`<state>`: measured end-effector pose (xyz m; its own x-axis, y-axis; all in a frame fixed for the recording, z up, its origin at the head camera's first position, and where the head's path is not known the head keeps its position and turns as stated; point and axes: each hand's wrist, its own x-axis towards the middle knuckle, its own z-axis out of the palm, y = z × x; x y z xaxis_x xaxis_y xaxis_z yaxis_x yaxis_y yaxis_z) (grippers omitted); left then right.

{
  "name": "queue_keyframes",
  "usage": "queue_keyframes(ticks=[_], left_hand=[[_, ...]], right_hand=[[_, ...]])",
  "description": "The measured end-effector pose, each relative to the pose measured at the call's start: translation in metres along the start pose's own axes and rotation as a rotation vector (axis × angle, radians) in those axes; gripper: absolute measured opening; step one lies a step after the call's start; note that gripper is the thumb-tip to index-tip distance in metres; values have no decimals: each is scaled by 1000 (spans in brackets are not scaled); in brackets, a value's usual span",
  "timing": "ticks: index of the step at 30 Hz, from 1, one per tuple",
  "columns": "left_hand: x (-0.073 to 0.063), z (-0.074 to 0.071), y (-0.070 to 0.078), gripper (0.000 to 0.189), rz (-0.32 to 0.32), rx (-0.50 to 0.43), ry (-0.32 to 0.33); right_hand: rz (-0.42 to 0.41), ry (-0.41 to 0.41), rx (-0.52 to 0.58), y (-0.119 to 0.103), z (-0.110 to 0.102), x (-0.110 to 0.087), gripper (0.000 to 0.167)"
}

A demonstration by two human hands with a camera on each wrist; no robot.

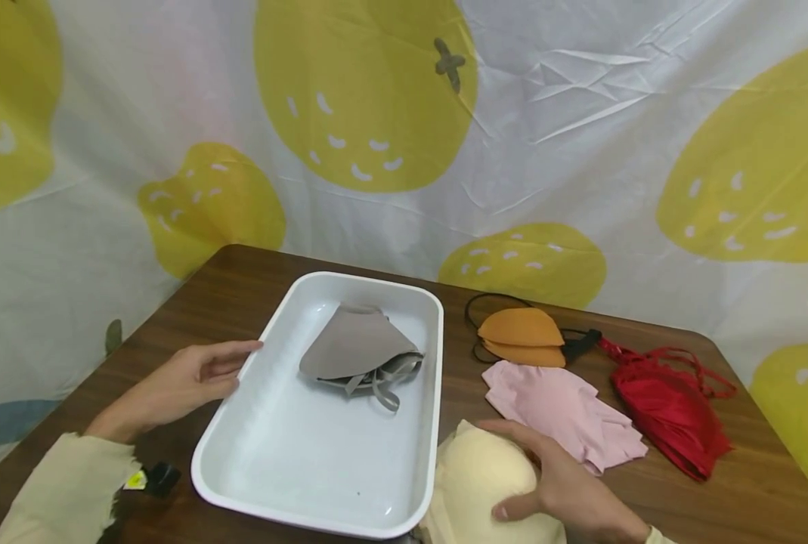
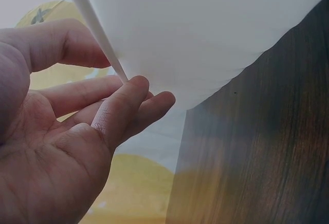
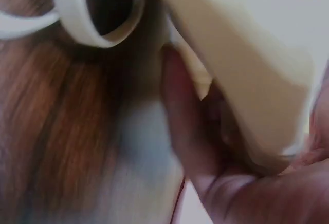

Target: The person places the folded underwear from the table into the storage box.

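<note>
My left hand (image 1: 179, 381) holds the left rim of a white tray (image 1: 230, 423). In the left wrist view, fingertips (image 2: 134, 88) meet at the edge of the pale tray wall (image 2: 205, 34). A folded grey bra (image 1: 356, 344) lies in the tray's far half, its straps bunched toward the right. Beside the tray's near right corner, my right hand (image 1: 556, 480) grips a pale yellow bra (image 1: 478, 476) across its cup. The right wrist view has the yellow bra (image 3: 247, 64) between thumb and fingers, with a loose strap (image 3: 72, 16) hanging over the wood.
Right of the tray lie an orange bra (image 1: 521, 336) with black straps, a pink bra (image 1: 560, 408) and a red bra (image 1: 672, 412). A small black object (image 1: 162, 478) sits near the left sleeve. Behind the brown table (image 1: 240, 279) hangs a fruit-patterned curtain (image 1: 376, 219).
</note>
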<state>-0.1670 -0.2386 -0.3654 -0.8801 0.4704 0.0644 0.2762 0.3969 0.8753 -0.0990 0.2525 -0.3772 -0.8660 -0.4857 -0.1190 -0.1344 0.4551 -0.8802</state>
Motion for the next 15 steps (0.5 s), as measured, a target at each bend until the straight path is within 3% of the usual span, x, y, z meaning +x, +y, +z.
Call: queue_keyframes(ticks=[9,15], left_hand=[[-1,0,-1,53,-6,-2,2],[0,0,0,53,1,1,4]], right_hand=[[9,34,94,-2,-9,-4,67],[13,39,139,-8,-17,-5,66]])
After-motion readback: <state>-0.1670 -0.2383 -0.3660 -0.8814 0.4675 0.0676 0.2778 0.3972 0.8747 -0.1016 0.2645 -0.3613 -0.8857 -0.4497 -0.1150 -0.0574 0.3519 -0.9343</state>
